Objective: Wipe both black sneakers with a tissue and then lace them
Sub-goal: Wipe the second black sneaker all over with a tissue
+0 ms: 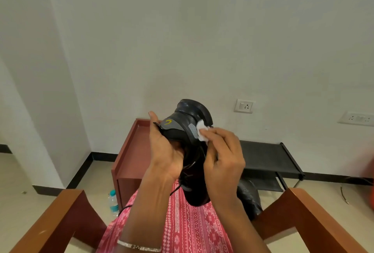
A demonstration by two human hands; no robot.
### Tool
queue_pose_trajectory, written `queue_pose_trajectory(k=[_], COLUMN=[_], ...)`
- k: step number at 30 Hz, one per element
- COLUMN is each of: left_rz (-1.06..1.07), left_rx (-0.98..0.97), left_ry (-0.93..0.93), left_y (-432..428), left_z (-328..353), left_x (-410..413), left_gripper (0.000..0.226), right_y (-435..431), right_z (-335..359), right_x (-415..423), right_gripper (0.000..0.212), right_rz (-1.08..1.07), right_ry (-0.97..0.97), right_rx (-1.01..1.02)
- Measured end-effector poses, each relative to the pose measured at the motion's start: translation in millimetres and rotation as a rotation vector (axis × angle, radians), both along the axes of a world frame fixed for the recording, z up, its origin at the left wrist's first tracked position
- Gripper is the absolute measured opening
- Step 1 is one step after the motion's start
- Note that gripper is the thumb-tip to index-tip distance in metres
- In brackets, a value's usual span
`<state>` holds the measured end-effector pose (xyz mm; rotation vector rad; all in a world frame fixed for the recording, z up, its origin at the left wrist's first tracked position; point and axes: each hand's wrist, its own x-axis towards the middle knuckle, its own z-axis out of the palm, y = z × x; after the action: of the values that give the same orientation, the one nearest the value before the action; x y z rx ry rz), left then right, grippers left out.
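A black sneaker (188, 123) with a yellow logo and grey heel patches is held up in front of me, heel upward, its toe resting on my lap. My left hand (168, 151) grips it from the left, thumb raised along the heel tab. My right hand (220, 149) pinches a white tissue (202, 131) and presses it against the sneaker's heel side. A loose black lace (176, 190) hangs down over my lap. The second black sneaker (250, 198) lies on the floor to the right, partly hidden behind my right forearm.
I sit in a chair with wooden armrests, left armrest (58, 218) and right armrest (315, 218). A reddish wooden cabinet (129, 151) stands ahead, a black shoe rack (269, 157) to its right. A plastic water bottle (113, 202) stands on the floor by the cabinet.
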<state>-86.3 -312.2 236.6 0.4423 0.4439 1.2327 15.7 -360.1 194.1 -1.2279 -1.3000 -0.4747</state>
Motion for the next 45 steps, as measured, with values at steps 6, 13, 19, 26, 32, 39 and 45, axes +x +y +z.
queue_pose_trajectory(k=[6, 13, 19, 26, 32, 39, 45], left_rz=[-0.002, 0.074, -0.034, -0.022, -0.043, 0.02, 0.016], left_rx=[0.087, 0.04, 0.067, 0.097, 0.114, 0.255, 0.305], left_ry=[-0.01, -0.008, -0.01, 0.047, 0.096, 0.225, 0.278], left_y=[-5, -1, -7, -7, -8, -19, -21], left_z=[-3, -1, -4, -7, -5, -7, -4], left_x=[1, -6, 5, 1, 3, 12, 9], left_gripper=[0.078, 0.077, 0.086, 0.086, 0.083, 0.068, 0.07], right_y=[8, -19, -10, -19, -19, 3, -11], right_z=[39, -3, 31, 11, 8, 83, 81], right_x=[-19, -17, -25, -36, -31, -23, -22], right_gripper=[0.034, 0.028, 0.028, 0.028, 0.03, 0.027, 0.029], right_rz=[0.051, 0.144, 0.09, 0.108, 0.098, 0.188, 0.239], right_ry=[-0.14, 0.036, -0.005, -0.106, -0.089, -0.284, -0.231], right_rx=[-0.102, -0.107, -0.071, -0.031, -0.017, -0.476, -0.39])
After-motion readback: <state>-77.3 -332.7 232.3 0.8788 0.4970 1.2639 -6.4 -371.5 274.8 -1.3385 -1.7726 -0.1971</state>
